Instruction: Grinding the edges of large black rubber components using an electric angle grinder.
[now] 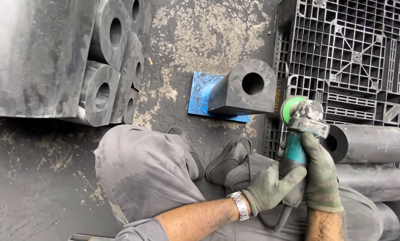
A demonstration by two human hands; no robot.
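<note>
Both my gloved hands hold a teal angle grinder (pixel 298 134) with a green disc at its head. My left hand (pixel 269 187), a metal watch on its wrist, wraps the grinder's rear body from the left. My right hand (pixel 318 172) grips the body from the right, nearer the head. A black rubber block (pixel 242 91) with a round hole stands on a blue plate (pixel 200 91) on the ground, just left of the grinder's head. My grey-trousered knees and dark shoes are below it.
Several black rubber blocks with holes (pixel 104 62) are stacked at the upper left beside a large dark slab (pixel 35 53). A black plastic pallet (pixel 356 49) fills the upper right. Black rubber cylinders (pixel 374 145) lie at the right. The floor is dark and dusty.
</note>
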